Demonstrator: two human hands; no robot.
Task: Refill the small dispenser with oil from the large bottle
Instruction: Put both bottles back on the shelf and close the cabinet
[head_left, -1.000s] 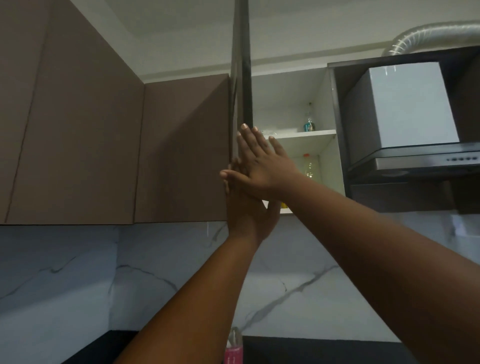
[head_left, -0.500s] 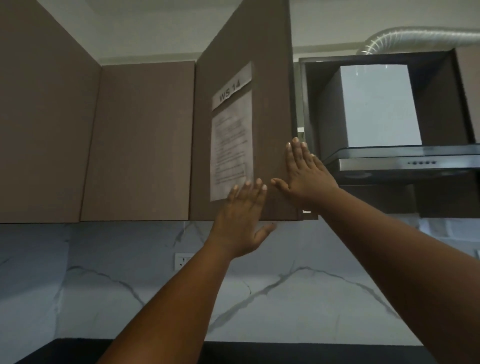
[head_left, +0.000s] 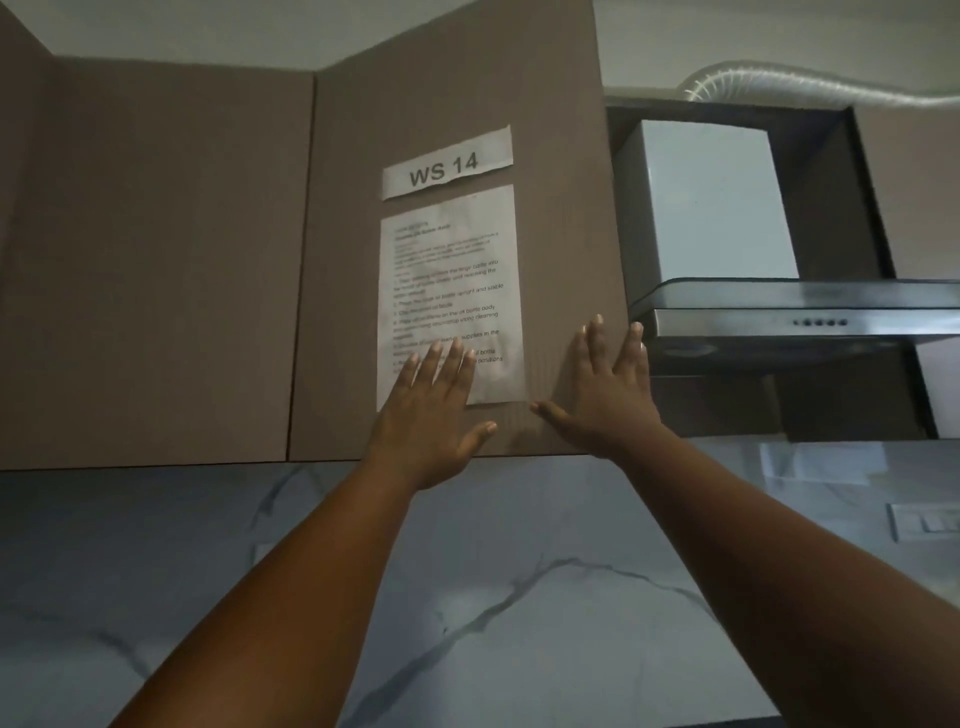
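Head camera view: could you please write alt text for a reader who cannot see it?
Two open hands, left hand and right hand, press flat on a brown cabinet door bearing a "WS 14" label and instruction sheet, beside a range hood.

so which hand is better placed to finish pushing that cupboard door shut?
Right, probably. The right hand lies flat near the cupboard door's free edge by the hood; the left hand lies further in, partly on the taped sheet.

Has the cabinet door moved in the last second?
Yes. The cabinet door, edge-on and open beside the range hood a second ago, has swung shut, with both hands flat on it.
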